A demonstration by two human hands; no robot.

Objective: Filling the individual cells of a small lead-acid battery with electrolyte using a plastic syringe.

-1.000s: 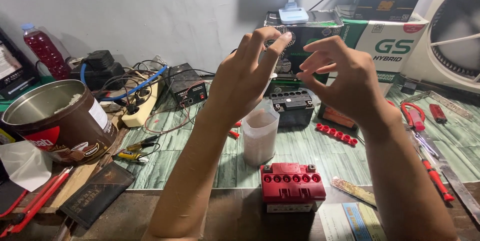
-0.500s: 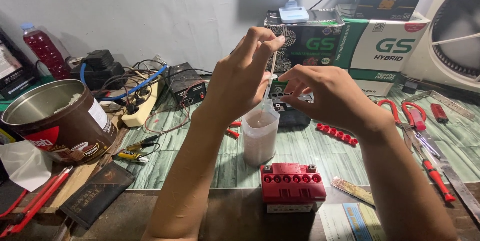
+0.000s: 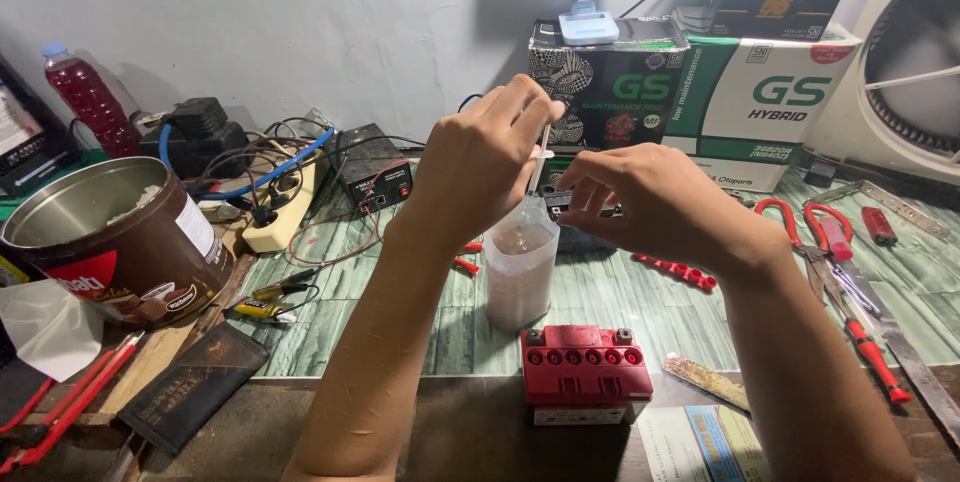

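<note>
Both hands are raised over the middle of the workbench, close together above a translucent white plastic jug (image 3: 518,272) that stands upright directly beneath them. The left hand (image 3: 480,157) is curled, its thumb and fingertips pinched on the upper end of a thin clear plastic syringe-like tube (image 3: 541,160) that hangs upright with its lower end over the jug's open mouth. The right hand (image 3: 655,200) sits just beside the left, fingers bent inward, with its fingertips at the tube's lower part; whether they actually grip it or only touch it cannot be told. Below the hands, nearer the person, a small red-topped rectangular battery (image 3: 585,370) with a row of round filler holes rests at the bench edge, close to the jug but apart from it. Under the right forearm lies a red strip of joined caps (image 3: 678,271), and further right a pair of red-handled scissors (image 3: 815,232) and a red-handled screwdriver (image 3: 868,352). Well left of the left arm stands a large open brown metal tin (image 3: 115,237), with a cream power strip (image 3: 285,207) tangled in cables behind it. Beyond the hands, green-and-white cardboard boxes (image 3: 690,107) line the wall.
</note>
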